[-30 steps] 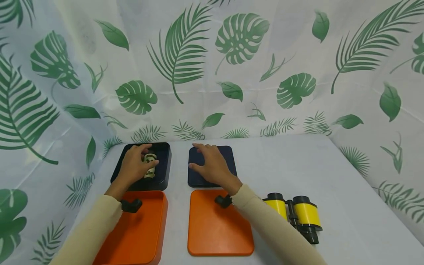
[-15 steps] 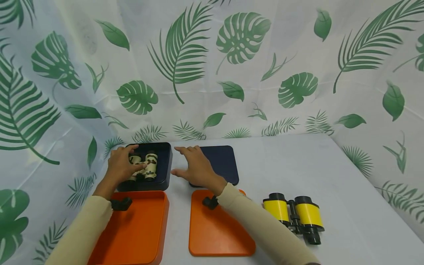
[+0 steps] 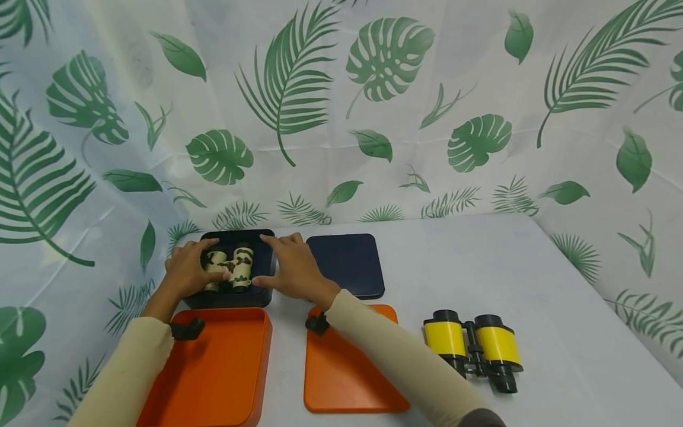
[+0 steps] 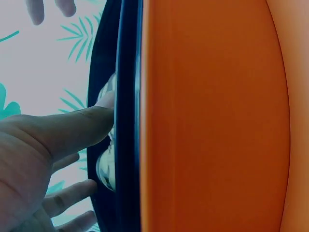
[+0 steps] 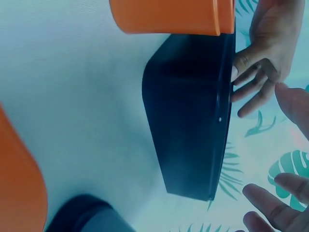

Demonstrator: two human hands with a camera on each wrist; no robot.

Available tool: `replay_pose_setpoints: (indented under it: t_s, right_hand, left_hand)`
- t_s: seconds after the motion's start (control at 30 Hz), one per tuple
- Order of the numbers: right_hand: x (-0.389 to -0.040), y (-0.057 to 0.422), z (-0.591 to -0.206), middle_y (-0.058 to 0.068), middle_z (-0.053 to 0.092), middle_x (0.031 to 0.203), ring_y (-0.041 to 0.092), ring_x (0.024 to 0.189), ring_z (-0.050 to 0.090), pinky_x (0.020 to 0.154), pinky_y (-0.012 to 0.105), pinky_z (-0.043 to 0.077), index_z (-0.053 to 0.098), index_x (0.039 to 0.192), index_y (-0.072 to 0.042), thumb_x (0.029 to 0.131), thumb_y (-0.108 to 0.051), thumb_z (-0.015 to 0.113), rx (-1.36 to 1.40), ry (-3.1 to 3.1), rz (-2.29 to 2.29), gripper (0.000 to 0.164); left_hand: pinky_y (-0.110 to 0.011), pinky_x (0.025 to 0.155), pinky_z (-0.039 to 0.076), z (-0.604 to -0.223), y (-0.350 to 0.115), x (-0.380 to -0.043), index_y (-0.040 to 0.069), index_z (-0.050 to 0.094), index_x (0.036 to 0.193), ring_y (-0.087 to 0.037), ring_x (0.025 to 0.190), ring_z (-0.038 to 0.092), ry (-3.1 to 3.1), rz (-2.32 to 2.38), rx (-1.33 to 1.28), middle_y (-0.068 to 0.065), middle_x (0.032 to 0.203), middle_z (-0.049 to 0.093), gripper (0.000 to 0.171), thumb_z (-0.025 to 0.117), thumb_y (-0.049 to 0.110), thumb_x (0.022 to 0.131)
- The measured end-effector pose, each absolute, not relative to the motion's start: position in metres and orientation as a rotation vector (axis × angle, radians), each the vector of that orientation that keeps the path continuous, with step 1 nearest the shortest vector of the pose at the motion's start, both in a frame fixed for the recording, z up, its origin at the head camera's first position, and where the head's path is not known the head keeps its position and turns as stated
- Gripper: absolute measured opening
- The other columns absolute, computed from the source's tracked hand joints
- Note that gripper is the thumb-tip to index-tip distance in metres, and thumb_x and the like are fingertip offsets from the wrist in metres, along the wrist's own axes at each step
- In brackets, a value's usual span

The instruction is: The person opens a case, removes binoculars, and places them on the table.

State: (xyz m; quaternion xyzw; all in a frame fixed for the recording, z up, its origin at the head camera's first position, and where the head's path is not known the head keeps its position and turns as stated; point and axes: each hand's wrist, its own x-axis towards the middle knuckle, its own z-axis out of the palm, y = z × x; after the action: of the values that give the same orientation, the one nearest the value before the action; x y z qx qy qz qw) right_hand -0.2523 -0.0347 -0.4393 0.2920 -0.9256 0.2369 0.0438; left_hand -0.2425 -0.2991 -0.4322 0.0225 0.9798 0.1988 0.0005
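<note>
Camouflage-patterned binoculars [image 3: 242,264] lie in a dark blue box [image 3: 264,237] at the back left. My left hand [image 3: 185,271] is over the box's left side, thumb and fingers spread around the left barrel. Its thumb overlaps the middle of the binoculars in the head view and reaches in past the box wall [image 4: 128,145] in the left wrist view. At the box's right edge is my right hand [image 3: 299,270], fingers and thumb spread apart, with nothing between them. Its fingertips point toward the right barrel.
An orange box [image 3: 213,367] stands in front of the dark blue one. To their right lie a dark blue lid [image 3: 349,264] and an orange lid [image 3: 347,373], the latter partly under my right sleeve. Yellow and black binoculars [image 3: 496,344] rest farther right on the white table.
My left hand has drawn back to the left, uncovering more of the camouflage binoculars. From above the dark blue lid, my right hand has moved left to the dark blue box.
</note>
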Motion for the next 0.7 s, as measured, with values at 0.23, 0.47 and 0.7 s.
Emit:
replay_pose_setpoints:
  t_s: [0.23,0.47,0.7]
  right_hand:
    - [-0.254,-0.042,-0.441,0.006,0.059,0.154,0.03,0.141,0.047,0.117,0.054,0.044,0.034,0.168,-0.023,0.089,-0.061,0.08,0.897,-2.869,0.753,0.099]
    - [-0.261,-0.047,-0.445,0.005,0.058,0.155,0.028,0.145,0.048,0.117,0.05,0.044,0.034,0.168,-0.022,0.089,-0.063,0.078,0.891,-2.885,0.652,0.099]
    - [-0.269,-0.063,-0.452,0.003,0.051,0.163,0.025,0.153,0.043,0.121,0.048,0.04,0.032,0.168,-0.024,0.09,-0.067,0.075,0.896,-2.943,0.608,0.099]
  left_hand:
    - [-0.077,0.102,0.033,-0.435,-0.301,-0.245,0.009,0.039,0.162,-0.063,0.133,0.038,3.033,0.6,0.091,-0.037,0.158,0.04,0.093,0.087,0.039,0.089]
    - [-0.08,0.105,0.03,-0.434,-0.305,-0.25,0.01,0.037,0.164,-0.064,0.137,0.035,2.981,0.593,0.141,-0.036,0.163,0.035,0.095,0.088,0.038,0.088]
    - [-0.082,0.103,0.033,-0.433,-0.311,-0.249,0.007,0.038,0.162,-0.066,0.133,0.037,2.955,0.551,0.169,-0.039,0.159,0.038,0.095,0.089,0.035,0.088]
